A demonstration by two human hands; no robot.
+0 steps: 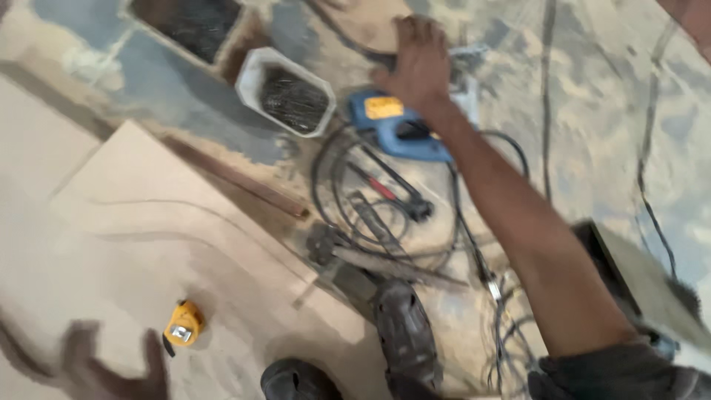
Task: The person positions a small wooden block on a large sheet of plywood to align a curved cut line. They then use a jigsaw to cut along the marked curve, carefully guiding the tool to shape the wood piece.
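Dusty floor [592,89] | white tub [252,78] (dark nails) | right hand [418,63] on blue power tool [400,130]

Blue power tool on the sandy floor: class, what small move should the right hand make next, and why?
Probably lower the right hand and close its fingers on the handle of the blue power tool. The hand is open above it, touching a cut board, with no grip yet. The blurred left hand is far away, near the yellow tape measure.
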